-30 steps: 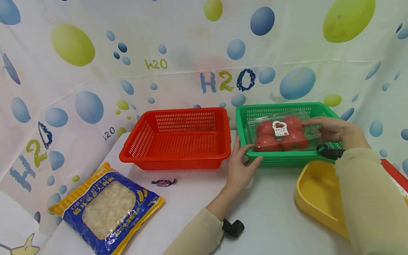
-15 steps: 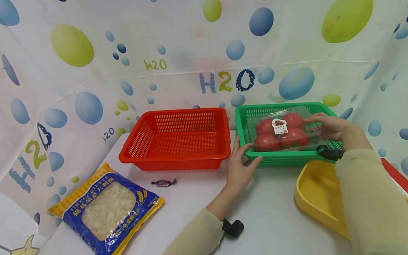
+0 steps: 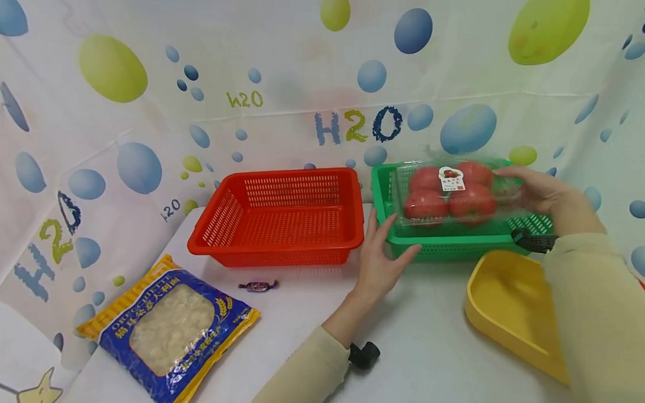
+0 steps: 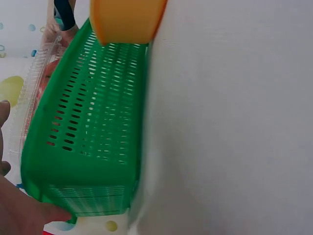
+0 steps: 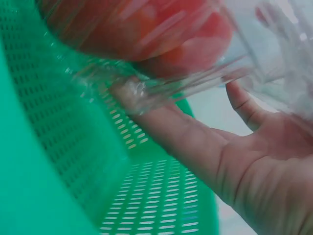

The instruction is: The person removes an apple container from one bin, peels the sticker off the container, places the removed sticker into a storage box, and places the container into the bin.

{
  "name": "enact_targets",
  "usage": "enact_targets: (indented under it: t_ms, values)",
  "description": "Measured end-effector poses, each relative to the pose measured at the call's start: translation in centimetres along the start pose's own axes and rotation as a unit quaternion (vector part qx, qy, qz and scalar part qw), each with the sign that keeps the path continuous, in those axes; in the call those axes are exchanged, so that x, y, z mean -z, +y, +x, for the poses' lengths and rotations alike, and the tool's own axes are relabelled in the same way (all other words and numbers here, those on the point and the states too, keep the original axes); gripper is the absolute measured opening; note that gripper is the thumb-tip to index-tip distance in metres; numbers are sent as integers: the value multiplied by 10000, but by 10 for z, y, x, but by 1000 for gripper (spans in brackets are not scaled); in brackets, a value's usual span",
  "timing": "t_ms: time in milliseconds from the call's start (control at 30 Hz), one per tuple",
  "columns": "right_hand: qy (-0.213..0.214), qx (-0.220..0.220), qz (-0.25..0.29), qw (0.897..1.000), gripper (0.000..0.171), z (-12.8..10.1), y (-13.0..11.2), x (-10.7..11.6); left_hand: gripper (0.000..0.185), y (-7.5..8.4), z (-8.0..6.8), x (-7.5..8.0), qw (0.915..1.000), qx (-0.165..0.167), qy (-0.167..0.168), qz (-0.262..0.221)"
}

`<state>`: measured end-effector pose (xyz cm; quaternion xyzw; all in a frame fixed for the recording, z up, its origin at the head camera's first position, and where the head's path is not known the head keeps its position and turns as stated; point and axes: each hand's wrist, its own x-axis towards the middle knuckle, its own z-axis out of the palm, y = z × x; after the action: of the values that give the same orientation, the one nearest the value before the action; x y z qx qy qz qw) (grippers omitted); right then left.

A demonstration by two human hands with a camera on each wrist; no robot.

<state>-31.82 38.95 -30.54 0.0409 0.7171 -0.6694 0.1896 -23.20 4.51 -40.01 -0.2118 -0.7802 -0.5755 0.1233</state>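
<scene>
The tomato box (image 3: 453,197), a clear thin plastic clamshell with four red tomatoes inside, is just above the green basket (image 3: 438,244), carried by the right hand (image 3: 541,191), whose fingers (image 5: 161,127) curl under its right end. It looks rather heavy for such a thin, slippery shell, and the fruit bruises easily, so support from below seems better than squeezing. Its long axis runs along the green basket, label upward. The left hand (image 3: 379,260) presses with straight fingers on the basket's near left corner.
</scene>
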Motion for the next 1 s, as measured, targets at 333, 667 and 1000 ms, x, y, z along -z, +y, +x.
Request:
enact_targets:
  t_ms: [333,667,1000]
  values:
    - [179,269,878,9956,29,-21,-26,-22,69,26,3,29,9982,-33,212,-568]
    - [-80,553,1263,9904,27,-40,-22,-69,63,27,13,77,9821,469,-91,-1819]
    - [-650,916,571,9920,36,-57,-11,-126,64,16,9,126,9679,873,-496,-2303]
